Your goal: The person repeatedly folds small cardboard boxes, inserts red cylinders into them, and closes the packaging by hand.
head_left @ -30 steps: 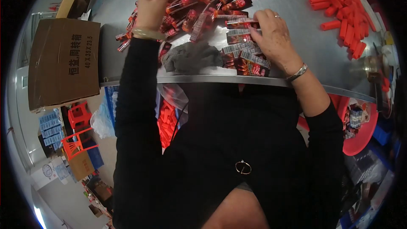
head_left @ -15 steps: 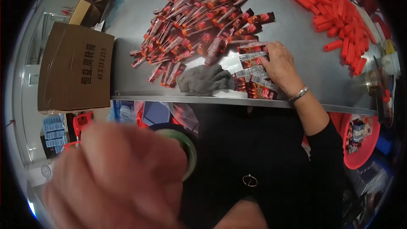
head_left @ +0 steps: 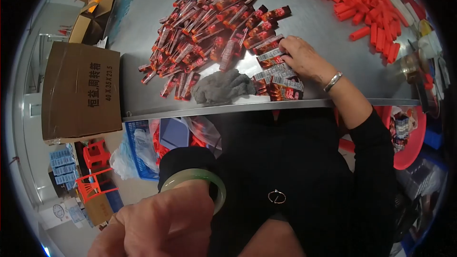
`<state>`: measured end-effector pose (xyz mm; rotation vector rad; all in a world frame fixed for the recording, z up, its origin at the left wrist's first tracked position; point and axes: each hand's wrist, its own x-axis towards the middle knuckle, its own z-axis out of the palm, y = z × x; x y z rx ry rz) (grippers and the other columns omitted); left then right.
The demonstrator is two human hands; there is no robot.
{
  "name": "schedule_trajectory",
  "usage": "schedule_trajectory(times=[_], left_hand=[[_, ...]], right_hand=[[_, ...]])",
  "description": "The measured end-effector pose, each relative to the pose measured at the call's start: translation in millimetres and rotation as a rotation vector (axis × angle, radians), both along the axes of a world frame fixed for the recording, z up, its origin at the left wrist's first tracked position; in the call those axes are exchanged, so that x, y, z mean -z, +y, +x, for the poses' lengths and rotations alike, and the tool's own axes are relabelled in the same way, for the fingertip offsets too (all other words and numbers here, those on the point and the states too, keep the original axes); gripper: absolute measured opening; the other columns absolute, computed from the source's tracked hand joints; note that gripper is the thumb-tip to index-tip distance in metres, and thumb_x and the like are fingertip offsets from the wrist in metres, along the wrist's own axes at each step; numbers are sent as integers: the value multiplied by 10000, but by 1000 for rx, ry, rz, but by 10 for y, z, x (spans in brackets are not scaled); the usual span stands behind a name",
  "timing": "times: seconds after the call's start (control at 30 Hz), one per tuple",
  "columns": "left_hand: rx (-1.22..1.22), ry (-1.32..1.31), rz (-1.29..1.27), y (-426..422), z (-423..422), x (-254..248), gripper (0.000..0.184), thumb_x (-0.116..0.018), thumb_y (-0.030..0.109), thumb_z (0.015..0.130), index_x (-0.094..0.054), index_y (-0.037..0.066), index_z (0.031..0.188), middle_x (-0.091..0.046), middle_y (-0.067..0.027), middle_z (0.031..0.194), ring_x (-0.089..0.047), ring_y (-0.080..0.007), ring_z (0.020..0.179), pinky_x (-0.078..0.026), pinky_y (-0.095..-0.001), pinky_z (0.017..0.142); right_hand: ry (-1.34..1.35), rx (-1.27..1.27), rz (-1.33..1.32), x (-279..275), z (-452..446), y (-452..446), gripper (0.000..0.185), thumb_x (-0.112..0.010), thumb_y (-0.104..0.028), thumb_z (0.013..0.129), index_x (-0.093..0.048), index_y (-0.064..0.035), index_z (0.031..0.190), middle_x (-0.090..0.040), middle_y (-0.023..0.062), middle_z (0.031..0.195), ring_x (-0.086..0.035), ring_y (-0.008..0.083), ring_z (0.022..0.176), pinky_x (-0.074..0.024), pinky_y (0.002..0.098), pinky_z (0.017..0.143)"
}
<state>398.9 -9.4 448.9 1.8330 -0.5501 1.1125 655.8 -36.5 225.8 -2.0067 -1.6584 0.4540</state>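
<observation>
Small red-and-black printed packets (head_left: 209, 28) lie in a loose heap on the metal table. At the heap's right side, my right hand (head_left: 304, 59), wearing a silver bracelet, has its thumb and fingers closed on the end of a packet (head_left: 270, 56). Below it, more packets (head_left: 285, 88) overlap in a row by the table edge, barcodes up. A crumpled grey cloth (head_left: 223, 87) sits left of them. Close to the camera at lower left is my left hand (head_left: 162, 219), wearing a green bangle (head_left: 221, 188). Its fingers look curled; whatever they hold is hidden.
Many orange-red sticks (head_left: 366, 4) are piled at the table's right. A cardboard box (head_left: 81, 90) stands at its left edge. Below the table are a blue basket (head_left: 138, 150), red stools (head_left: 96, 154) and, at right, a pink basin (head_left: 412, 147).
My left hand has moved lower in view, showing its bangle and sleeve. My right hand stays at the packets. The whole view has shifted and tilted slightly.
</observation>
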Motion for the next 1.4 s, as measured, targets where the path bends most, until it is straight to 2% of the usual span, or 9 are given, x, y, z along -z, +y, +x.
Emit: schedule_trajectory(times=[0.57, 0.73, 0.87, 0.93, 1.17, 1.23, 1.3, 1.37, 1.4], left_hand=[[24, 15, -4, -147, -320, -36, 97, -573, 47, 799, -603, 26, 888, -608, -126, 756, -571, -229, 601, -488, -347, 604], [14, 9, -25, 28, -144, 51, 105, -586, 47, 784, -606, 28, 885, -611, -130, 739, -570, -225, 568, -491, -356, 582], [-798, 736, 107, 325, 29, 859, 250, -711, 3, 719, -625, 1, 954, -578, -151, 896, -578, -304, 836, -473, -359, 709], [-1039, 704, 455, 612, -120, 1484, 318, -760, 108, 713, -635, 4, 987, -554, -151, 899, -541, -326, 884, -449, -377, 763], [-1054, 931, 580, 912, -305, 1938, 159, -744, 96, 658, -596, 58, 701, -525, -84, 839, -494, -325, 827, -413, -426, 724], [-1003, 886, 631, 874, -193, 1745, 209, -769, 103, 637, -630, 67, 789, -528, -94, 844, -503, -334, 826, -422, -426, 724], [-931, 773, 498, 749, 72, 1559, 312, -805, 121, 633, -644, 68, 894, -579, -100, 939, -548, -311, 883, -441, -396, 724], [-624, 797, -59, 568, 342, 1449, 379, -832, 142, 662, -636, 39, 971, -599, -111, 1104, -562, -229, 1015, -455, -349, 771], [-494, 797, -353, 510, 465, 1564, 297, -810, 131, 738, -635, 20, 951, -647, -85, 1051, -597, -120, 907, -471, -265, 695]], right_hand=[[-95, -143, 126, 107, 72, 119, 204, -636, -86, 803, -522, -35, 965, -535, 139, 1028, -503, 324, 1042, -426, 409, 878], [254, -9, 41, -129, 89, 49, 109, -566, -39, 816, -539, 8, 912, -571, 146, 846, -558, 306, 810, -458, 381, 774], [435, 82, 174, -172, 170, -105, 90, -569, -33, 829, -566, 17, 903, -575, 99, 762, -545, 202, 708, -452, 326, 696], [623, 148, 325, -131, 183, -171, 107, -617, -69, 850, -604, 23, 902, -613, 53, 781, -541, 101, 719, -450, 265, 682], [736, 162, 348, -281, 69, -312, 100, -654, -88, 893, -648, 11, 906, -615, -32, 789, -527, 23, 748, -433, 189, 675], [733, 161, 306, -379, -7, -374, 109, -666, -91, 883, -644, 15, 899, -621, -27, 796, -528, 24, 741, -433, 189, 671], [765, 126, 324, -469, -113, -434, 113, -669, -88, 877, -637, 20, 883, -613, -23, 785, -520, 28, 729, -433, 200, 664], [842, 26, 297, -537, -221, -451, 113, -663, -81, 873, -630, 27, 872, -597, -20, 768, -512, 37, 724, -433, 215, 660], [745, 31, 291, -594, -251, -461, 110, -659, -80, 867, -626, 25, 876, -580, -13, 749, -503, 50, 717, -433, 228, 661]])
